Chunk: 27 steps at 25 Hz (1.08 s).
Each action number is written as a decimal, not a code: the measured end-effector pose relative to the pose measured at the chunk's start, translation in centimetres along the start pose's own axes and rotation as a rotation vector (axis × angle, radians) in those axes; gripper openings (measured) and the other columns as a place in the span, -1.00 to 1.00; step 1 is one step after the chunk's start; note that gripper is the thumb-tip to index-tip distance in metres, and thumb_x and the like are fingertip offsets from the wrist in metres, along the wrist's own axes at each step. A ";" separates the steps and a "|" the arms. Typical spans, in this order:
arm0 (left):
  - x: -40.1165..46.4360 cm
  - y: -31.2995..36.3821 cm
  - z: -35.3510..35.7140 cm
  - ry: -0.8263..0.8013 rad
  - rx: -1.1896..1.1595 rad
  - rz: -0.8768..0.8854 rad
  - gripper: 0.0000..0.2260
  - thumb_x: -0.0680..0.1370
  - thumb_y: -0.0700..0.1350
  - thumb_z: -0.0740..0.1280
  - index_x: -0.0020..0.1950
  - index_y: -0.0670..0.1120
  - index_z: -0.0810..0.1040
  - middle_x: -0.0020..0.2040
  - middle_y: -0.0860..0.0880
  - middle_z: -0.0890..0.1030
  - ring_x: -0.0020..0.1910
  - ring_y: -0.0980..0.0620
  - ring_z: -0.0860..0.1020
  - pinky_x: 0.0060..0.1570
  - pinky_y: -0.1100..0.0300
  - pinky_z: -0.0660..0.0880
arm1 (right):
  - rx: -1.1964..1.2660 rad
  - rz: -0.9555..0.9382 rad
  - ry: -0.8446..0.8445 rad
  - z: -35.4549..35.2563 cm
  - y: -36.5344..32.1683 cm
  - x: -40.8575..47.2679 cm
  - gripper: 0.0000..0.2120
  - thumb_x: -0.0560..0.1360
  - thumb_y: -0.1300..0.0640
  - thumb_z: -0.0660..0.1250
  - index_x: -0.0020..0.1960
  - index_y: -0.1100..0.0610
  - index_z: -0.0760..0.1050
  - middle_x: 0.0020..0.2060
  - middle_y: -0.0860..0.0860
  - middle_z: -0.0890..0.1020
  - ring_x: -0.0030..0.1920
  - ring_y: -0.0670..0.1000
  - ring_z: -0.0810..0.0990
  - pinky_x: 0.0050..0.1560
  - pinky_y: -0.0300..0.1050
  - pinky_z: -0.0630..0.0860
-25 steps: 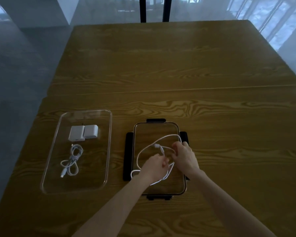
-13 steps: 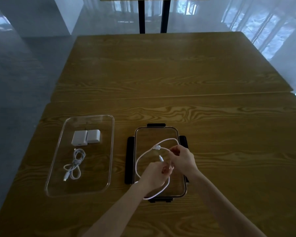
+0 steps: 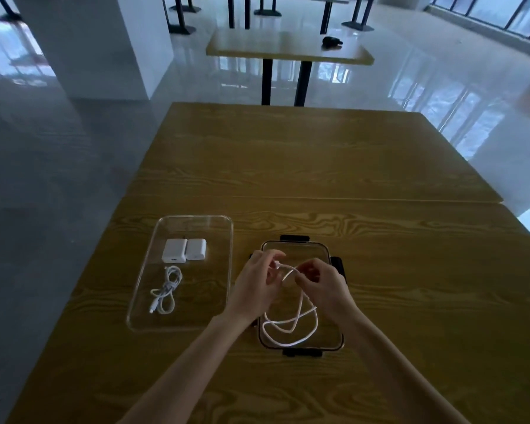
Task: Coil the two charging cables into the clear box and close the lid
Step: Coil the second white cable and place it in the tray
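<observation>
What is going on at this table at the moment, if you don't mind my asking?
A person is winding a loose white cable with both hands over the lid, which lies flat on the wooden table. The left hand and right hand each pinch part of it, while its loops hang down onto the lid. To the left, the clear box holds a coiled cable and two white chargers. The box remains open.
</observation>
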<state>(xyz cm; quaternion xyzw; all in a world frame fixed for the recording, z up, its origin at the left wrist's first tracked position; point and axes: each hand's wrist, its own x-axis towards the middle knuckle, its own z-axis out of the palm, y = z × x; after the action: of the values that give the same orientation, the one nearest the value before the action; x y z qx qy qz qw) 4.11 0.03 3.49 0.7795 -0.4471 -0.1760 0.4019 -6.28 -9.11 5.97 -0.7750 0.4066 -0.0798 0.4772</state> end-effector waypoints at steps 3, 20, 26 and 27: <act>-0.9 0.0 -2.6 0.043 0.105 0.056 -0.77 0.50 -0.08 0.22 0.13 -0.10 0.48 0.03 0.02 0.43 0.03 0.16 0.33 0.07 0.28 0.31 | 0.022 -0.106 -0.026 0.0 -2.0 -1.4 -0.89 0.45 0.06 0.34 -0.09 0.09 0.52 -0.36 -0.14 0.54 -0.43 -0.22 0.52 -0.49 -0.48 0.37; -5.5 0.8 -9.2 -0.345 -0.758 -0.138 -0.90 0.54 -0.14 0.15 -0.03 -0.09 0.44 -0.16 -0.01 0.63 -0.12 0.07 0.62 -0.09 0.26 0.56 | 0.629 -0.079 -0.034 3.8 -8.9 -3.7 -0.89 0.48 0.19 0.29 -0.14 0.06 0.58 -0.61 -0.11 0.47 -0.57 -0.14 0.43 -0.55 -0.30 0.41; -5.5 0.4 -9.7 -0.384 -0.567 -0.160 -0.84 0.52 -0.07 0.18 -0.05 -0.04 0.55 -0.25 0.03 0.63 -0.26 0.19 0.61 -0.14 0.29 0.57 | 0.481 -0.183 0.004 4.3 -8.8 -3.7 -0.90 0.49 0.20 0.27 -0.10 0.08 0.57 -0.62 -0.16 0.52 -0.56 -0.19 0.41 -0.42 -0.35 0.42; -5.5 0.3 -9.8 -0.377 -0.618 -0.180 -0.83 0.50 -0.06 0.20 -0.07 -0.05 0.56 -0.26 0.03 0.63 -0.26 0.16 0.61 -0.13 0.28 0.57 | 0.491 -0.187 0.020 4.4 -8.6 -3.7 -0.88 0.50 0.17 0.26 -0.11 0.06 0.57 -0.58 -0.16 0.53 -0.52 -0.20 0.43 -0.39 -0.35 0.43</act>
<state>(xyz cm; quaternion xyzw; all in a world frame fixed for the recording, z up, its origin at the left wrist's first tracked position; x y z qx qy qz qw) 7.19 9.19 9.35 0.6116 -0.3687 -0.4777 0.5117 -1.65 -1.72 11.56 -0.6693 0.3064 -0.2272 0.6375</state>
